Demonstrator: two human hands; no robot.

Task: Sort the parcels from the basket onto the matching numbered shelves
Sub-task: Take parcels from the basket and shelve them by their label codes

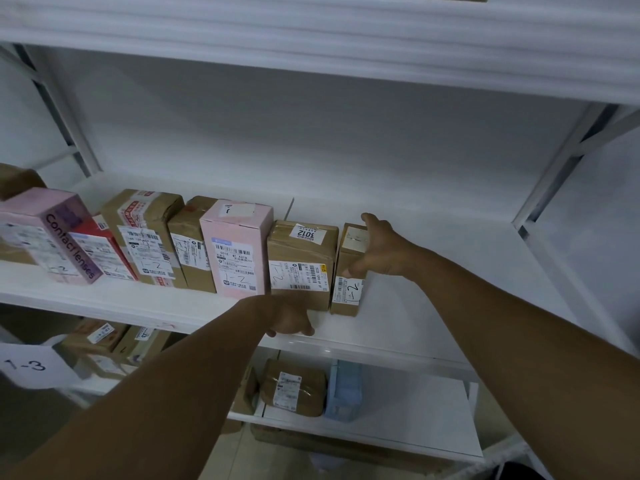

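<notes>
Item: my right hand [381,251], thumb laid on the front face and fingers [369,220] hooked over the top rear corner of a narrow brown cardboard parcel [348,289]; the grip is closed round it, with no slack that I can see. The parcel stands on end on the white metal shelf [433,271], long axis upright and leaning a little back at the top. Its white label with "1-2" written by hand faces me, below my thumb. It is the last in the row, on the right. Just beside it to the left, across a thin dark gap, stands a wider brown taped box with a "3012" sticker [301,258], which also carries a handwritten "1-2". Next along is a pale pink carton [235,244], then more brown and pink parcels running left. By my judgement the coming move is a short push leftward to close that gap, then a release, so the neighbour lies left of my fingers and bare shelf lies right. Item: my left hand [292,317], at the shelf's front lip below the "3012" box, holding no parcel; I cannot tell whether its fingers curl round the lip or only press on it. It is near the neighbour, not the parcel. A paper tag reading "1-3" [26,365] marks the shelf below. The basket is not in view.
</notes>
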